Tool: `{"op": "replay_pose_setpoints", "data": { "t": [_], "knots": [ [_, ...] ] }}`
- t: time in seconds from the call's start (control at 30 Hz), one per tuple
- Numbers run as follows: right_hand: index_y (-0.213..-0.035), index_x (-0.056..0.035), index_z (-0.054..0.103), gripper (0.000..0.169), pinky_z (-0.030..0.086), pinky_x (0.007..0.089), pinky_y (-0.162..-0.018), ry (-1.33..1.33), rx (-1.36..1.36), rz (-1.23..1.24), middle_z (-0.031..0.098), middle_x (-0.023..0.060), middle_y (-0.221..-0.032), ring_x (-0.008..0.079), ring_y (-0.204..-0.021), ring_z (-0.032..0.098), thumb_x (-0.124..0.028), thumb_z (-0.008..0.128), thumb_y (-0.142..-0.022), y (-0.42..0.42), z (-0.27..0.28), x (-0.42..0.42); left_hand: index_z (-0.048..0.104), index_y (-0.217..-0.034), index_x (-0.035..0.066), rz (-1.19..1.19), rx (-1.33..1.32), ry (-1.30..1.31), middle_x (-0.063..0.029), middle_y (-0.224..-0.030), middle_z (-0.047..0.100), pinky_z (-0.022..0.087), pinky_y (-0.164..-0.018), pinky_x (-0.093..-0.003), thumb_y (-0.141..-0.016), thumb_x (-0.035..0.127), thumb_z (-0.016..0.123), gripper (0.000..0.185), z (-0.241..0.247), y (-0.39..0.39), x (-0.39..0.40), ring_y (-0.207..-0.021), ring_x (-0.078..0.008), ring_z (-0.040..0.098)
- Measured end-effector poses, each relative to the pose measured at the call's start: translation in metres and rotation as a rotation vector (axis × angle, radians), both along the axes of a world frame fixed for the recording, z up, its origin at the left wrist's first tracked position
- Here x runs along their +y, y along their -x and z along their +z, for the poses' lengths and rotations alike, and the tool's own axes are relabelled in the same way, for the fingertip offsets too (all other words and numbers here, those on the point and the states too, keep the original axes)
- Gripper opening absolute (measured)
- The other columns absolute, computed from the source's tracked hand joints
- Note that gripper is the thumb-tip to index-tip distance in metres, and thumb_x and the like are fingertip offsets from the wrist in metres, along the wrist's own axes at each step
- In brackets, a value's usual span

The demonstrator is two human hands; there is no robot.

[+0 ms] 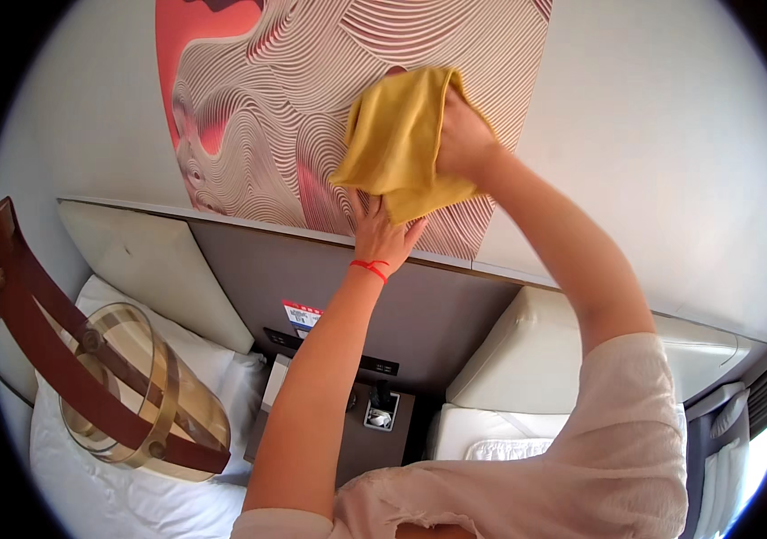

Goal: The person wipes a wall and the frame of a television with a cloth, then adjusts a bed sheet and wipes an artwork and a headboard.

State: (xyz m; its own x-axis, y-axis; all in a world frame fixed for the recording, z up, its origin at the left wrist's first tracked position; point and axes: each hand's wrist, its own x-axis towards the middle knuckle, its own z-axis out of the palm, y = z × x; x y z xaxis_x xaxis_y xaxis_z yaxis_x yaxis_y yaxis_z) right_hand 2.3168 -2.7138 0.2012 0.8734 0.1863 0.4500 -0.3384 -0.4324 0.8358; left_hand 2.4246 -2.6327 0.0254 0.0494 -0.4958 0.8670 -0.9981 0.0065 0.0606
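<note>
A yellow cloth (393, 135) lies against a wall picture with wavy line relief and pink patches (255, 101). My right hand (464, 138) is at the cloth's right side, its fingers hidden in the folds, gripping or pressing it. Below the cloth, my left hand (383, 236), with a red string at the wrist, rests with spread fingers on the picture's lower edge. The cloth's lower corner hangs over part of that hand.
A glass lamp with brown straps (188, 397) hangs at the left, near a bed with white bedding (121, 492). Padded headboards (161, 269) flank a grey panel. Below stands a nightstand (393, 455) with a small box (382, 412). Another bed (484, 421) is at the right.
</note>
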Motion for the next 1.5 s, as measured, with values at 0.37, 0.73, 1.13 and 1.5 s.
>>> {"op": "replay_pose_setpoints", "data": {
  "t": [0.37, 0.73, 1.13, 1.5],
  "knots": [
    [-0.138, -0.0163, 0.045, 0.054, 0.036, 0.0308, -0.104, -0.267, -0.871, 0.384, 0.05, 0.0025, -0.136, 0.0202, -0.13, 0.042, -0.039, 0.056, -0.09, 0.036, 0.242, -0.018, 0.022, -0.15, 0.014, 0.228, 0.327, 0.141, -0.0217, -0.157, 0.005, 0.005, -0.11, -0.0651, -0.085, 0.047, 0.059, 0.082, -0.008, -0.038, -0.001, -0.145, -0.04, 0.002],
    [-0.126, -0.0125, 0.054, 0.046, 0.033, 0.0461, -0.107, -0.027, -0.229, 0.585, 0.056, 0.0112, -0.125, 0.0311, -0.123, 0.047, -0.034, 0.054, -0.085, -0.14, 0.045, 0.029, 0.026, -0.149, 0.014, 0.188, 0.328, 0.196, -0.0215, -0.156, 0.011, 0.006, -0.11, -0.0654, -0.083, 0.046, 0.062, 0.081, -0.016, -0.036, -0.003, -0.143, -0.0419, 0.009],
    [-0.131, -0.0102, 0.048, 0.046, 0.038, 0.0467, -0.099, -0.262, -0.835, -0.044, 0.058, 0.0104, -0.119, 0.0253, -0.109, 0.054, -0.041, 0.043, -0.097, -0.073, 0.234, 0.06, 0.026, -0.149, 0.015, 0.206, 0.317, 0.173, -0.0204, -0.157, 0.008, 0.005, -0.11, -0.065, -0.085, 0.049, 0.059, 0.08, -0.019, -0.049, 0.004, -0.144, -0.0408, 0.005],
    [-0.122, -0.0107, 0.058, 0.037, 0.033, 0.0492, -0.105, 0.21, -0.472, 0.231, 0.056, 0.0033, -0.128, 0.0257, -0.115, 0.055, -0.029, 0.05, -0.091, -0.141, 0.071, 0.032, 0.028, -0.148, 0.014, 0.205, 0.289, 0.211, -0.0216, -0.156, 0.011, 0.007, -0.11, -0.0644, -0.083, 0.046, 0.062, 0.08, -0.016, -0.042, 0.0, -0.143, -0.0416, 0.009]
  ]
}}
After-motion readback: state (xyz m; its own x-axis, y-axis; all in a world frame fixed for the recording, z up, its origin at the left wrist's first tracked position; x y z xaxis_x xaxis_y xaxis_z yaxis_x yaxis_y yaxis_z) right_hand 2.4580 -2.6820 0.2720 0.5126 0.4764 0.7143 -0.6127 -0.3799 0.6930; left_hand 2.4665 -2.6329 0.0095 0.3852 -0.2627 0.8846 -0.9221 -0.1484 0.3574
